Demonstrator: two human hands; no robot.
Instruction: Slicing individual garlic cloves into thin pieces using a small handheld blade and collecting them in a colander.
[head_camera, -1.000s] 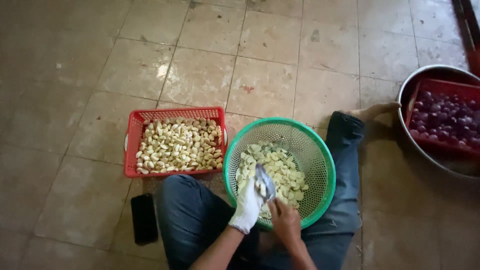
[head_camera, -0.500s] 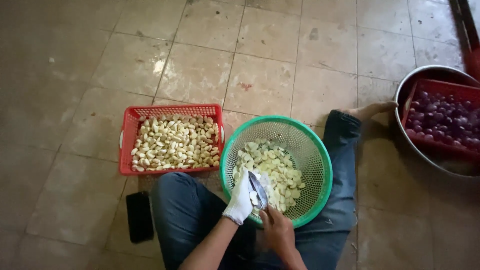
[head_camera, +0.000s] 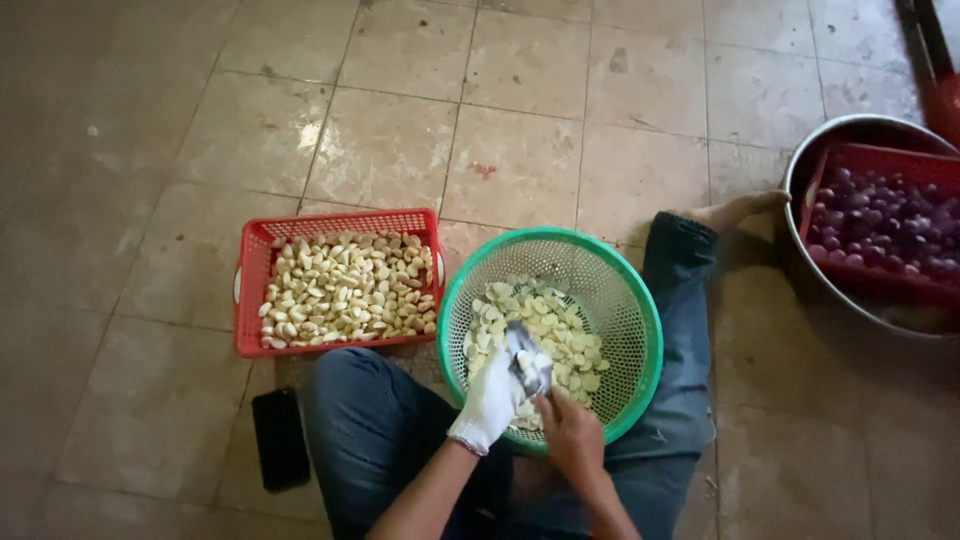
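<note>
The small piece you are working on (head_camera: 527, 362) sits between your two hands, just above the pale cloves in the green round basket (head_camera: 625, 290) that rests on your lap. It looks like a garlic clove: light, firm, and likely slick once its skin is off, so pinch it by its ends, not its flat sides. Your left hand (head_camera: 490, 400), in a white glove, is closed around it together with what seems to be a small blade. Your right hand (head_camera: 570, 432) is bare and pressed together against the same spot; I cannot tell what its fingers pinch. The clove itself is mostly hidden by the glove. Left of you, the red basket (head_camera: 250, 290) holds more pale cloves, and a dark phone (head_camera: 280, 438) lies on the tiled floor (head_camera: 520, 120). At the right edge, a metal basin (head_camera: 805, 170) with a red crate of purple bulbs (head_camera: 890, 225) is cut off.
</note>
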